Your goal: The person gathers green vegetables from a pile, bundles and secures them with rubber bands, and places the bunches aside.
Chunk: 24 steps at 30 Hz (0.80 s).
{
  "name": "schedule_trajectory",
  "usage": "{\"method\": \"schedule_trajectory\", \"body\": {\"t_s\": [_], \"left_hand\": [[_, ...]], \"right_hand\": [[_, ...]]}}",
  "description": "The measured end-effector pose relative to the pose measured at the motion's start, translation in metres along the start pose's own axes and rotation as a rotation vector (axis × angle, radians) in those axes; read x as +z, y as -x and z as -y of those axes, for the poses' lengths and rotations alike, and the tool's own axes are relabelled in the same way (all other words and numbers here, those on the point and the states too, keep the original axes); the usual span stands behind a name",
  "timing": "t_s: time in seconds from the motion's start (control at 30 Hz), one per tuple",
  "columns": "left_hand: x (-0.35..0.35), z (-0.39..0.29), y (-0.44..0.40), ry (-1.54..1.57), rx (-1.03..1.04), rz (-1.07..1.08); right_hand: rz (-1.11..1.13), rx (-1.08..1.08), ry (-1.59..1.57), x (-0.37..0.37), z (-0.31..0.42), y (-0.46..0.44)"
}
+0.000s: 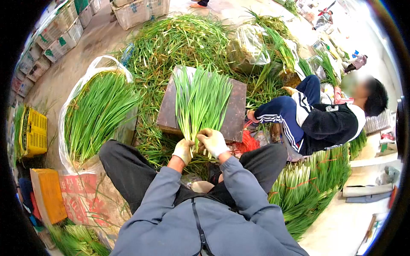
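A loose bunch of garlic chives (pixel 200 96) lies fanned over a dark square board (pixel 235 109), leaf tips pointing away from me and pale stem ends toward me. My left hand (pixel 183 150), in a pale work glove, is closed around the stems on the left side. My right hand (pixel 212 142), gloved too, has its fingers curled in a pinch at the stems on the right; the fingertips are partly hidden. The two hands are close together at the board's near edge.
A white plastic bag (pixel 64 123) of chives stands at left. Loose leaves (pixel 181 38) are heaped behind the board. A seated person (pixel 329 123) is on my right, beside tied chive bundles (pixel 299 183). A yellow crate (pixel 36 132) and stacked white crates (pixel 64 36) stand farther left.
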<state>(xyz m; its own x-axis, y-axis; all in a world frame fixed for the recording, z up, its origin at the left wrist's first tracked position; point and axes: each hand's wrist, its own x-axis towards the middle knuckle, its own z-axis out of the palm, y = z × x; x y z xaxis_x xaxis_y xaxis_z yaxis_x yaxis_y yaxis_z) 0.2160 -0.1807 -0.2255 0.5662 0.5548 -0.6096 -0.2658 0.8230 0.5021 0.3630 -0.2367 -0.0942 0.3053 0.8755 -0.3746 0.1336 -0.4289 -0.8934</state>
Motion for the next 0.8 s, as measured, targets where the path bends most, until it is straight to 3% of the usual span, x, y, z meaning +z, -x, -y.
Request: {"method": "schedule_trajectory", "body": {"t_s": [0.07,0.1,0.17,0.37,0.5,0.7,0.77,0.8], "left_hand": [[0.003,0.001,0.007,-0.058,0.042,0.025],[0.008,-0.001,0.014,-0.055,0.066,-0.006],[-0.002,-0.001,0.009,-0.083,0.053,0.018],[0.008,-0.016,0.025,0.098,0.003,-0.031],[0.03,-0.03,0.031,0.189,0.005,-0.092],[0.015,-0.018,-0.001,0.111,-0.118,0.051],[0.004,-0.014,-0.011,-0.099,-0.093,0.012],[0.014,-0.023,0.002,-0.06,-0.075,-0.038]], "right_hand": [[-0.077,-0.209,0.37,0.015,-0.011,-0.023],[-0.055,-0.119,0.397,0.021,-0.012,-0.029],[-0.089,-0.167,0.633,0.033,-0.032,-0.048],[-0.052,-0.093,0.782,0.03,-0.023,-0.042],[-0.055,0.082,-0.195,0.024,-0.04,-0.038],[-0.016,0.1,-0.348,0.024,-0.043,-0.008],[0.0,-0.033,-0.271,0.025,-0.047,0.005],[0.013,-0.07,-0.347,0.026,-0.034,0.024]]}}
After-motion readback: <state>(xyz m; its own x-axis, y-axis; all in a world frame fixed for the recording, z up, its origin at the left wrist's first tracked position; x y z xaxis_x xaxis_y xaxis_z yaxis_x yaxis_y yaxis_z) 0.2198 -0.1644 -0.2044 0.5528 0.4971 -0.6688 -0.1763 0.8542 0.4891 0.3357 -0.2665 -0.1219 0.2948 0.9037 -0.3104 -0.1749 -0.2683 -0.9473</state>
